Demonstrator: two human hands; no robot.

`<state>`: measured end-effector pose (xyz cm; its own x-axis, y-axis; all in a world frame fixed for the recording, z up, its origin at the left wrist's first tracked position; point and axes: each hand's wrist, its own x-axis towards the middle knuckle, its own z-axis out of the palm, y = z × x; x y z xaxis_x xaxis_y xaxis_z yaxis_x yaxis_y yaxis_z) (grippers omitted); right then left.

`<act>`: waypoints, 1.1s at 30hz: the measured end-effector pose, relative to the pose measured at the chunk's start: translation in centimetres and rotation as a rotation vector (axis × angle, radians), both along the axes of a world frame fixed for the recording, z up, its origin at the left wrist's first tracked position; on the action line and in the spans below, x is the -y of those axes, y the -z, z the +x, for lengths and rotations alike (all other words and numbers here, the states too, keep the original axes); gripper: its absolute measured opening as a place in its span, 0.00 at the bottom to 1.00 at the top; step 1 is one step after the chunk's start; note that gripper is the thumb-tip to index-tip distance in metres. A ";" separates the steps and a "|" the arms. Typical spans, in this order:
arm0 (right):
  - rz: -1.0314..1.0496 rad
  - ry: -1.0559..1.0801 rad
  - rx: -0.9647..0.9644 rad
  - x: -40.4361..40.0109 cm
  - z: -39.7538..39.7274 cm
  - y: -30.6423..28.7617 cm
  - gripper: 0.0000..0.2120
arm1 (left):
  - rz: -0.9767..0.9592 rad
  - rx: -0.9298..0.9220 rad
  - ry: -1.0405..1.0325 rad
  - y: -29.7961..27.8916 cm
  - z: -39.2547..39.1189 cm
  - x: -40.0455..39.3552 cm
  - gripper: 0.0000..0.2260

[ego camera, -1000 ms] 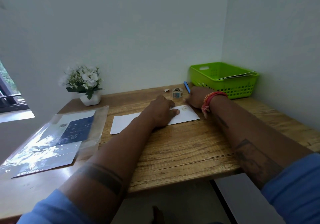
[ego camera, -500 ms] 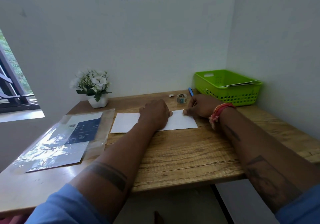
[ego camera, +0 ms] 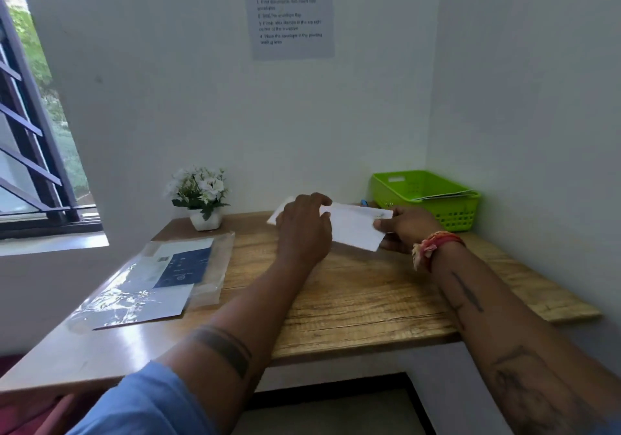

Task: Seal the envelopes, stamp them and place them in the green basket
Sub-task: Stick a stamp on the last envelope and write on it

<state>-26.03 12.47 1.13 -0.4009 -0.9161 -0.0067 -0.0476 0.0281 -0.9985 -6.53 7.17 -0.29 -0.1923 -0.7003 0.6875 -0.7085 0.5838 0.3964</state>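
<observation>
Far left of counter (ego camera: 353,303): clear plastic sleeve (ego camera: 151,280) with papers and a dark blue card inside, lying flat. Behind it, by the wall: small white pot of white flowers (ego camera: 201,196).

Left hand (ego camera: 304,229): back of hand to camera, over the left part of the white envelope (ego camera: 353,228), fingers bent down onto its upper edge. Palm side is hidden, so can't tell if this grip pinches the paper or just rests on it.

Envelope: off the counter, tilted, spans between both hands. Left end sticks out past the left hand, right end sits in the right hand. Small mark near its top right corner, too blurred to identify.

Right hand (ego camera: 406,229): grip pinching the envelope's right edge, thumb on the facing side, fingers behind. Red thread band on the wrist.

Just beyond the right hand: green basket (ego camera: 426,182) in the corner on the counter, envelopes already lying in it against the right rim. Held envelope is near the basket, not in it.

Wall above: printed instruction sheet (ego camera: 292,11).
</observation>
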 end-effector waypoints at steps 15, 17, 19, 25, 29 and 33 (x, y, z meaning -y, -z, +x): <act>-0.249 0.198 0.332 -8.4 -8.5 -8.6 0.24 | 0.161 -0.078 0.360 -5.1 -10.8 -5.9 0.10; -0.252 0.200 0.336 -7.9 -9.5 -8.4 0.25 | 0.161 -0.067 0.364 -4.6 -12.0 -5.7 0.11; -0.250 0.174 0.332 -6.9 -10.4 -7.8 0.25 | 0.170 -0.048 0.360 -3.8 -12.6 -5.1 0.13; -0.195 0.224 0.393 -3.8 -11.0 -6.6 0.05 | 0.199 -0.055 0.333 -1.7 -12.6 -2.4 0.11; -0.232 0.294 0.480 -2.4 -10.4 -5.8 0.06 | 0.184 -0.061 0.327 -1.1 -12.5 -1.2 0.09; -0.180 0.311 0.452 -1.6 -9.6 -4.8 0.08 | 0.170 -0.055 0.320 -0.9 -12.6 -1.0 0.10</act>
<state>-35.67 14.04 5.95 -0.6448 -0.7584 -0.0948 0.3683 -0.1996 -0.9080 -19.11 8.15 0.60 -0.3861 -0.7158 0.5818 -0.4757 0.6949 0.5393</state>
